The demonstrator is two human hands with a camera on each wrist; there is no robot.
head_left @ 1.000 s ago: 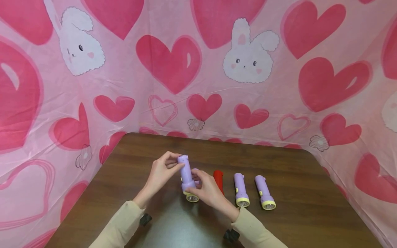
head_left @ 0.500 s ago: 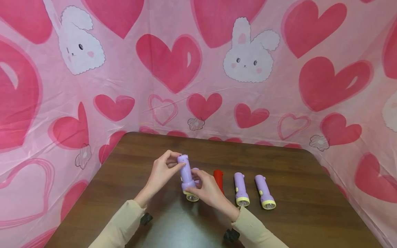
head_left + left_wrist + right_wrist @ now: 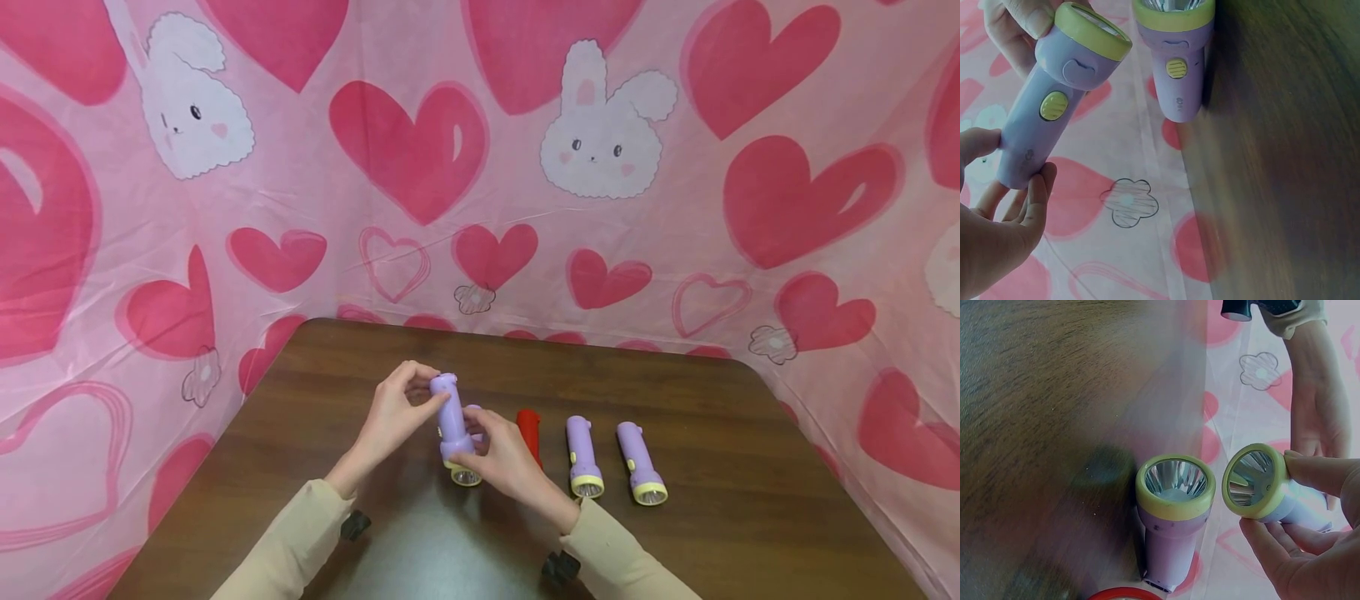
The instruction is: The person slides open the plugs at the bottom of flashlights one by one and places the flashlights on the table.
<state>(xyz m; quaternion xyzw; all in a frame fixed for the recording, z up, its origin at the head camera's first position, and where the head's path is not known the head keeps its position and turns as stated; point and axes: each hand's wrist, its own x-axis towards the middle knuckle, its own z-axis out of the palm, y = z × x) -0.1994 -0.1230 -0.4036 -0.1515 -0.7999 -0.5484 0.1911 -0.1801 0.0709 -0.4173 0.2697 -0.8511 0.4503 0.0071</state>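
Observation:
A purple flashlight (image 3: 453, 425) with a yellow rim is held tilted above the table, lens end lower and toward the person. At its tail end, the left hand (image 3: 393, 417) pinches the body between thumb and fingers. Around the head end, the right hand (image 3: 504, 454) grips with thumb and fingertips. In the left wrist view, a yellow switch (image 3: 1054, 105) shows on the held flashlight's side; no finger covers it. The right wrist view shows its reflector (image 3: 1252, 478). Behind it, a second purple flashlight (image 3: 1172, 547) lies on the table, partly hidden in the head view.
Right of the hands lie a red flashlight (image 3: 528, 432), partly covered by the right hand, and two purple flashlights, one nearer (image 3: 581, 450) and one farther right (image 3: 637, 458). All rest on the brown wooden table (image 3: 360, 350). A pink heart-patterned cloth (image 3: 510, 183) hangs behind.

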